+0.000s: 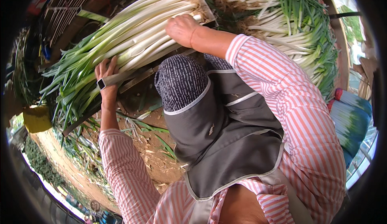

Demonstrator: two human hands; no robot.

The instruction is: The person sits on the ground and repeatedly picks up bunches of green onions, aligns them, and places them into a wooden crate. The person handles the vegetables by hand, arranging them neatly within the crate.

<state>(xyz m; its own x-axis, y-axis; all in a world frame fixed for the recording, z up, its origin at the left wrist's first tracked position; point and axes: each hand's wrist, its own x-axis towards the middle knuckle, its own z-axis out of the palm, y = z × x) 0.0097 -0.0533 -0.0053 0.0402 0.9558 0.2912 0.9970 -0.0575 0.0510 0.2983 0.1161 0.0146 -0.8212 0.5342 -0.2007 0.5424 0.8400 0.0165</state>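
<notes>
A thick layer of long green onions (pixel 142 33), white at the root end and green at the leaves, lies side by side across a low tray-like stand. Its upright end board (pixel 203 0) stands against the roots. My right hand (pixel 183 29) is curled over white stalks near the root end, its fingertips hidden. Farther left, my left hand (pixel 106 69) rests with spread fingers on the near side of the bundle, where white turns to green. Its thumb cannot be made out. A watch (pixel 101 84) with a square face is on the left wrist.
At the upper right lies a large heap of green onions (pixel 290 27) with roots showing. Blue-green packed bundles (pixel 349 118) sit at the right. Loose leaves (pixel 164 145) litter the dirt floor (pixel 154 166). A yellow container (pixel 37 118) stands at the left. My knees (pixel 184 82) are close to the stand.
</notes>
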